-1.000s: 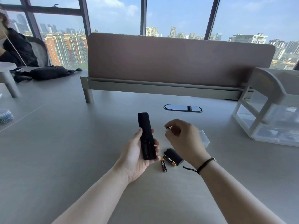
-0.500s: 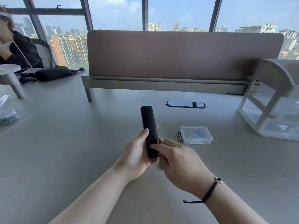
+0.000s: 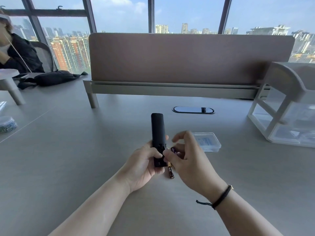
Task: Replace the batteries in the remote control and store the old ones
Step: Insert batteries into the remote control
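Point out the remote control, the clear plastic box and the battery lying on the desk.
remote control [image 3: 157, 128], head view, upper back.
clear plastic box [image 3: 210, 142], head view, lid.
battery [image 3: 170, 172], head view, barrel.

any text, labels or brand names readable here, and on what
Nothing can be read for certain.
Remote control: a faint mark near its lower end, too small to read.
Battery on the table: printed wrapper, blurred.
Battery in the right hand: blurred.
Clear plastic box: blue label, unreadable.
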`<action>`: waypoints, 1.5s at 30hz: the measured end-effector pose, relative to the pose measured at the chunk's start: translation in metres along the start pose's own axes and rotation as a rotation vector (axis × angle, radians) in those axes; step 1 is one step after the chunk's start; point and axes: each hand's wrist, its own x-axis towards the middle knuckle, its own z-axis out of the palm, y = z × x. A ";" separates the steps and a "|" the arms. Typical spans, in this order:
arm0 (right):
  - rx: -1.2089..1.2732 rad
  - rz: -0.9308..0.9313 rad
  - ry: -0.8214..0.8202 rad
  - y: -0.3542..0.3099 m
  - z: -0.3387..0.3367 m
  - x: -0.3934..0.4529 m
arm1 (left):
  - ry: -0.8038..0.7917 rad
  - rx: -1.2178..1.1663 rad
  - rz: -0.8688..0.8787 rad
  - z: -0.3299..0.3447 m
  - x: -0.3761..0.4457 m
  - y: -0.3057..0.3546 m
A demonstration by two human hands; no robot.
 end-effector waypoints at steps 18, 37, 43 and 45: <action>0.166 0.056 0.184 0.001 0.002 0.004 | -0.056 0.025 0.020 0.003 -0.002 -0.001; 0.129 0.062 0.175 0.009 0.007 0.005 | -0.153 -0.034 0.022 -0.004 0.000 -0.004; 0.291 0.071 0.137 0.004 0.002 0.005 | -0.195 -0.048 0.033 -0.004 -0.003 -0.003; 0.295 0.057 0.149 0.003 0.002 0.004 | -0.200 -0.030 0.035 -0.004 -0.003 -0.003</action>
